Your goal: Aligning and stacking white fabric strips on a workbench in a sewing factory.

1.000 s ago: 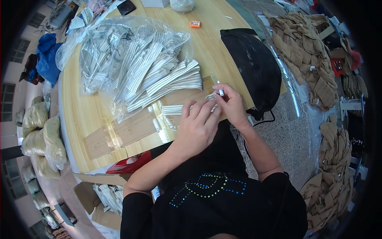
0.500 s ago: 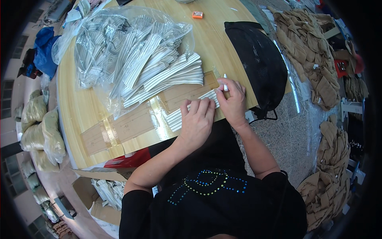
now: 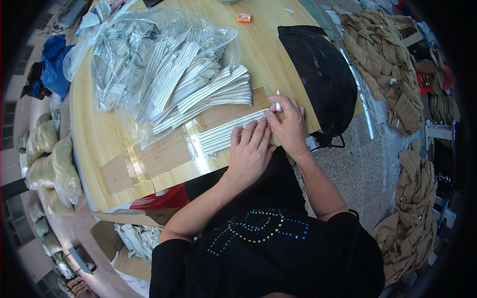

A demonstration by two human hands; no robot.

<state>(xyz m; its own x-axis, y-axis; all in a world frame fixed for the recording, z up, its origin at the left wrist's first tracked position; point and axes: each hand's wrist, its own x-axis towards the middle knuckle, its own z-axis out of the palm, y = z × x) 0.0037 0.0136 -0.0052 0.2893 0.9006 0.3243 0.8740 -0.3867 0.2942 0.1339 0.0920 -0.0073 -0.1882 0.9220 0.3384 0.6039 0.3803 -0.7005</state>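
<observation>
A striped white fabric strip lies over the taped cardboard pattern near the table's front edge. My left hand rests on the strip, its fingers spread and pressing it down. At the strip's right end my right hand holds a slim white pen upright between its fingers. The thumb of that hand touches the strip's end. Just beyond, a heap of similar striped pieces spills out of a clear plastic bag.
A black mesh bag hangs over the table's right edge. An orange sharpener-like object sits at the back. Below left stands a cardboard box with striped scraps. Brown garments are piled at right; stuffed sacks line the left.
The strip now shows more of its length left of my left hand. That hand has shifted slightly right, with its fingers more stretched out. The right hand still holds the pen.
</observation>
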